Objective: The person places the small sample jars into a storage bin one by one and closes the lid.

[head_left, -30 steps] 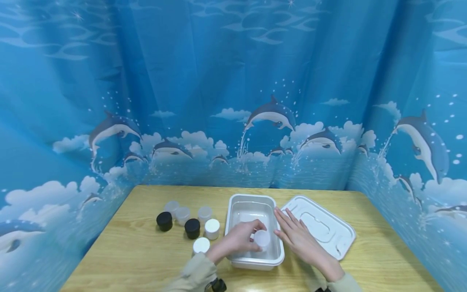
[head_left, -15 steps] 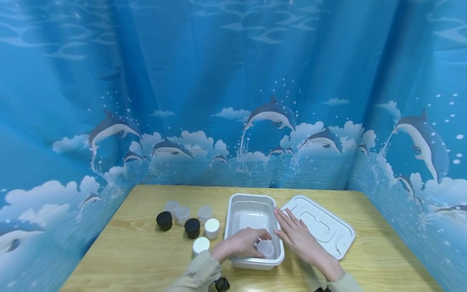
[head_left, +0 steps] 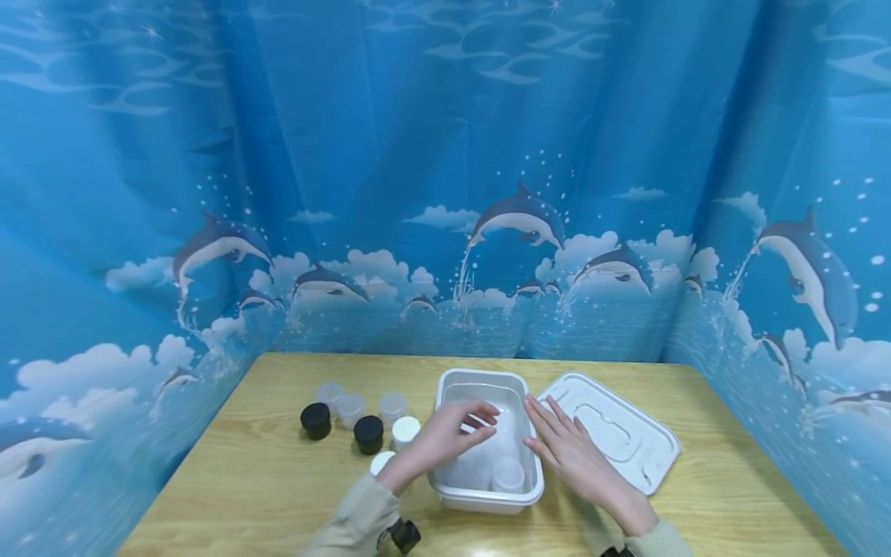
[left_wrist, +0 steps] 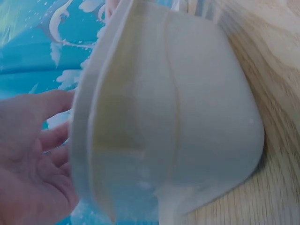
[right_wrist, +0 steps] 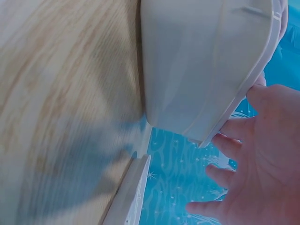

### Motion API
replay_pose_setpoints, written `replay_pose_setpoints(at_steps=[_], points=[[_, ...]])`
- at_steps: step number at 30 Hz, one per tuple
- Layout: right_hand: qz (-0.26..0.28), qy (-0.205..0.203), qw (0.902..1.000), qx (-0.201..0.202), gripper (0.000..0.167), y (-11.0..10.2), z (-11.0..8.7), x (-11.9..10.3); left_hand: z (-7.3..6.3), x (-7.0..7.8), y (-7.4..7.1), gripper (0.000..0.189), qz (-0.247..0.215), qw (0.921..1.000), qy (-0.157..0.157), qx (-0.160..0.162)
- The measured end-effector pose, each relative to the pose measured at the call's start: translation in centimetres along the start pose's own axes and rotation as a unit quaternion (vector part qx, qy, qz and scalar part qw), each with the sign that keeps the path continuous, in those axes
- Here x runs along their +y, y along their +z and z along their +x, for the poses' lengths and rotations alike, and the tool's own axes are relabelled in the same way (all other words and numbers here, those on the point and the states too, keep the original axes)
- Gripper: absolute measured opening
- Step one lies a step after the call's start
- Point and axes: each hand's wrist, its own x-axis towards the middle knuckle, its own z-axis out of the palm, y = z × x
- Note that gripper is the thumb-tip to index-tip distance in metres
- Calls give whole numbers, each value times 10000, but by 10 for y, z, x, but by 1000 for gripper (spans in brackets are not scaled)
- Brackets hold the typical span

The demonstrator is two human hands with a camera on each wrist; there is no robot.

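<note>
A white rectangular container [head_left: 445, 402] stands on the table, with a small translucent jar [head_left: 509, 473] in its near right corner. Above the container's left side hovers my left hand [head_left: 451, 435], fingers loosely bent and holding nothing. In the left wrist view that hand [left_wrist: 35, 159] appears beside the container's rim [left_wrist: 86, 140]. My right hand [head_left: 572, 463] has its fingers straight and touches the container's right rim. Those fingers [right_wrist: 229, 146] lie spread along the rim in the right wrist view.
The white lid [head_left: 612, 429] lies flat to the right, partly behind my right hand. Left of the container stand two black-capped jars [head_left: 369, 435], two white-capped jars [head_left: 405, 430] and several translucent jars [head_left: 393, 405]. A blue dolphin-print curtain [head_left: 418, 193] surrounds the wooden table [head_left: 278, 487].
My left hand has set the translucent jar down in the container's near right corner and let it go. It has then lifted up and left. The right hand has stayed put.
</note>
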Motion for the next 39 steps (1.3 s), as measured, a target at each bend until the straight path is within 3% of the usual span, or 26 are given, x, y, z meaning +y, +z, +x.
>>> replay_pose_setpoints(at_steps=[6,13,19,29,39], points=[[-298,-46,9995,31,59,0,1,0,-11,-6,-18,29,-323,9952,-416,827],[-554,-181,9982,104,59,1,2,1,-32,-15,-45,26,-684,9801,-814,1676],[-515,-281,9982,112,59,1,2,0,-59,-33,-61,24,-899,9678,-1127,2065],[-506,-245,9983,132,59,1,1,0,-101,-58,-69,26,-901,9684,-1466,1803],[-525,-241,9982,159,59,1,2,-2,-131,-72,-66,49,-962,9867,-1109,699]])
